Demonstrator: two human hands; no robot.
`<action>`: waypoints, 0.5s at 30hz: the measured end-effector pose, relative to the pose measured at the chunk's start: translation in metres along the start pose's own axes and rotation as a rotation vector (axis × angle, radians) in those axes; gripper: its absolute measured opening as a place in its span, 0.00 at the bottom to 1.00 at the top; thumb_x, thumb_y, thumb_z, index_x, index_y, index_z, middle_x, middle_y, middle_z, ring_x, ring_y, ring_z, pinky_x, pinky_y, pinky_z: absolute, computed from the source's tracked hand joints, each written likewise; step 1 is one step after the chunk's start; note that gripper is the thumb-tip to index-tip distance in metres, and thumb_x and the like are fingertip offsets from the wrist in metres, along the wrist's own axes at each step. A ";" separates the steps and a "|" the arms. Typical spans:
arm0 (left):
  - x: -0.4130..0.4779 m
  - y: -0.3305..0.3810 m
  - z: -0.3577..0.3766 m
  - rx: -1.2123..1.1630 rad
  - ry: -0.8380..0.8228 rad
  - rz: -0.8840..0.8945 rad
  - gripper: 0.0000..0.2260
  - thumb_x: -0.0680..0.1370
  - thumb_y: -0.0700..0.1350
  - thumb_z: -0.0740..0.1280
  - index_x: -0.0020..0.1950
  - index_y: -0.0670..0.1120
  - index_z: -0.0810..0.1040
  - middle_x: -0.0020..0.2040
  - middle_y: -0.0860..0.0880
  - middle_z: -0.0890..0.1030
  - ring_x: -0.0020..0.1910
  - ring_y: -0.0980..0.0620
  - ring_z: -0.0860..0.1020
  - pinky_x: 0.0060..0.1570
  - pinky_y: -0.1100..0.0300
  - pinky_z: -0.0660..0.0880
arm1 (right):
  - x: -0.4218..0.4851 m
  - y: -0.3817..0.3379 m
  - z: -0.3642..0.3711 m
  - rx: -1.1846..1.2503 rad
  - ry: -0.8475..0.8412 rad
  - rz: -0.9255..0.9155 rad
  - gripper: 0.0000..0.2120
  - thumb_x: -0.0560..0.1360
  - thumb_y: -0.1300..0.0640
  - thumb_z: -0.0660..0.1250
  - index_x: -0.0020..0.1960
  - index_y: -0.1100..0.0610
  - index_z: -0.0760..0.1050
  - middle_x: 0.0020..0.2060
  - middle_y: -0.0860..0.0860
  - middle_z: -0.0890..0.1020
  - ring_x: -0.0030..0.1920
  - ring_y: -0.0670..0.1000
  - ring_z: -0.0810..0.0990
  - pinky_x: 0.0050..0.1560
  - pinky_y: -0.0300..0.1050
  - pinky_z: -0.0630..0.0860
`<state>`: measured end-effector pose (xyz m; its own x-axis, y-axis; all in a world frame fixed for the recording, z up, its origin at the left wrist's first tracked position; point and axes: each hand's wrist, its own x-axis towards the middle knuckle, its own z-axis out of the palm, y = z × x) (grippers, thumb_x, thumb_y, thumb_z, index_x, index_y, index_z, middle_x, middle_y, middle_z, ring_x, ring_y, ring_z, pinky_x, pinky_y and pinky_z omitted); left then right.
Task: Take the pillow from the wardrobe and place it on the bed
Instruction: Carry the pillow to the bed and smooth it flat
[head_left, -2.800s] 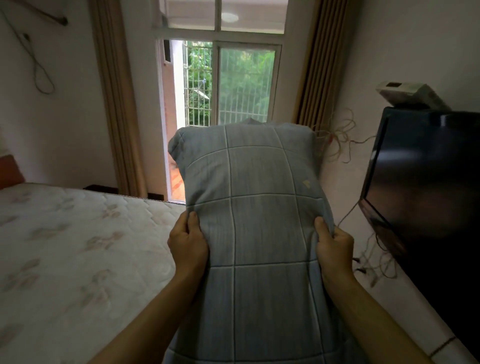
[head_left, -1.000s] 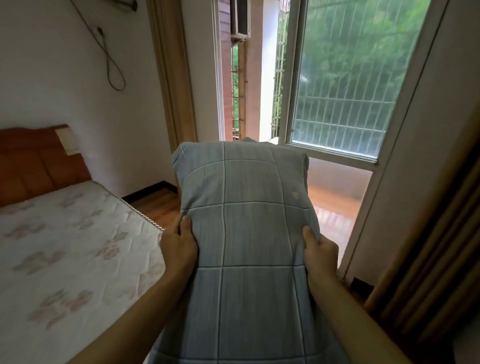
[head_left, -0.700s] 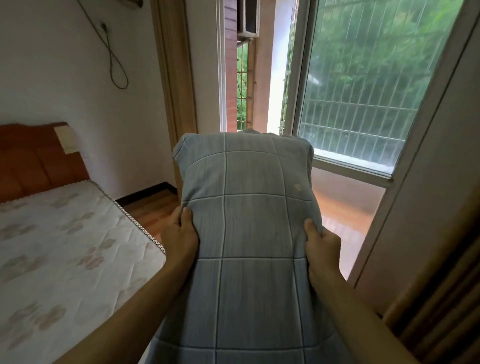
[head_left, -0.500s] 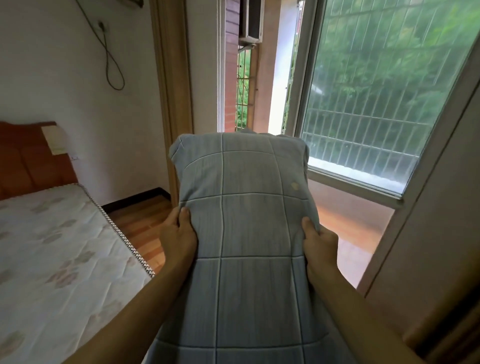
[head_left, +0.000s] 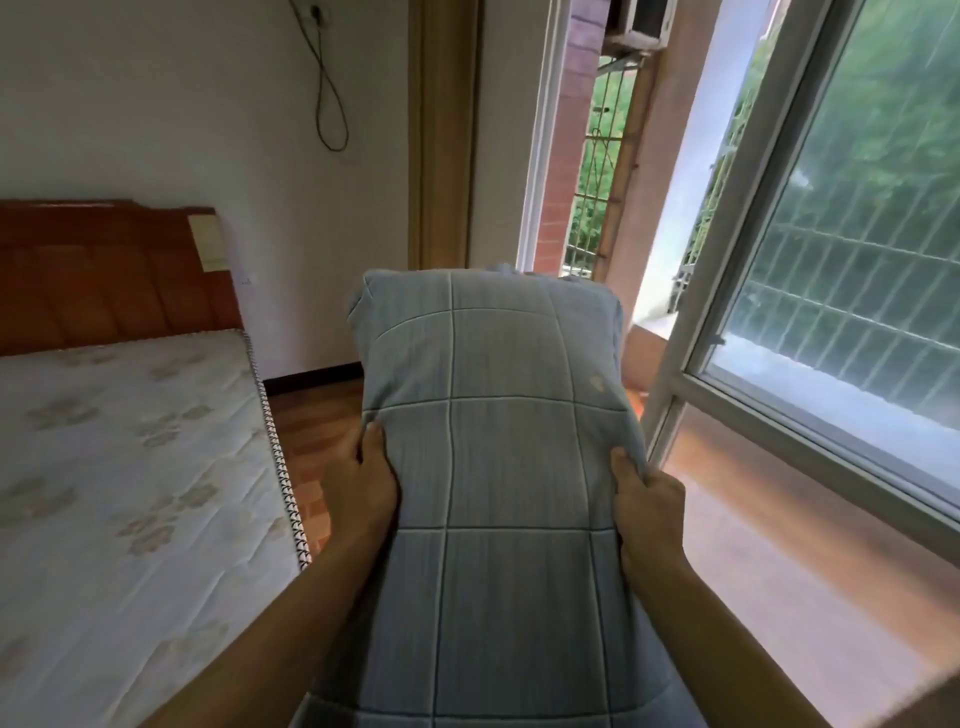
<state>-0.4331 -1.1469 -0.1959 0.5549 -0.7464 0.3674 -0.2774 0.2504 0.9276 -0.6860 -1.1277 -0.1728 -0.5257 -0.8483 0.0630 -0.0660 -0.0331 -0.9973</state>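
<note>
Left hand (head_left: 363, 483) is gripping the pillow (head_left: 498, 467) on its left edge, thumb on the front face, fingers wrapped behind out of view. Right hand (head_left: 647, 501) is clamping the right edge the same way, pinching fabric into small creases. Pillow is being held upright in the air, mid-frame, off the bed (head_left: 130, 467). Cover is soft grey-blue woven cloth with thin pale grid lines, rounded plump top corners, one small pale spot near the upper right. Bed is lying to the left: bare quilted mattress, pale floral print, patterned piping along its right edge, padded reddish-brown headboard (head_left: 104, 270) against a white wall. A strip of wooden floor (head_left: 311, 431) is showing between mattress edge and pillow, open for walking. Right side: white-framed window (head_left: 857, 291) with metal bars outside, greenery beyond. A dark cable (head_left: 327, 88) is hanging in a loop on the wall.
</note>
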 end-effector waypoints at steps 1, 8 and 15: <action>0.007 -0.006 0.009 0.039 0.032 0.000 0.09 0.82 0.43 0.60 0.49 0.46 0.80 0.44 0.47 0.80 0.42 0.51 0.75 0.40 0.65 0.68 | 0.016 0.007 0.008 -0.001 -0.027 0.001 0.14 0.78 0.53 0.67 0.34 0.54 0.76 0.33 0.52 0.80 0.36 0.51 0.77 0.39 0.42 0.74; 0.046 -0.042 0.078 0.184 0.261 -0.113 0.11 0.81 0.41 0.61 0.40 0.45 0.77 0.37 0.48 0.78 0.36 0.51 0.73 0.39 0.58 0.65 | 0.132 0.051 0.070 -0.047 -0.270 0.022 0.14 0.78 0.53 0.67 0.35 0.56 0.78 0.36 0.56 0.83 0.38 0.55 0.79 0.42 0.48 0.77; 0.107 -0.047 0.132 0.310 0.445 -0.113 0.19 0.81 0.41 0.61 0.30 0.49 0.64 0.28 0.53 0.70 0.29 0.59 0.67 0.33 0.62 0.64 | 0.248 0.048 0.148 -0.031 -0.511 0.056 0.16 0.78 0.50 0.66 0.34 0.56 0.76 0.34 0.54 0.80 0.35 0.52 0.77 0.41 0.50 0.77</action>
<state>-0.4641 -1.3204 -0.2095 0.8537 -0.4090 0.3222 -0.3775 -0.0600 0.9241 -0.6940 -1.4178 -0.2110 -0.0482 -0.9985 -0.0254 -0.0782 0.0292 -0.9965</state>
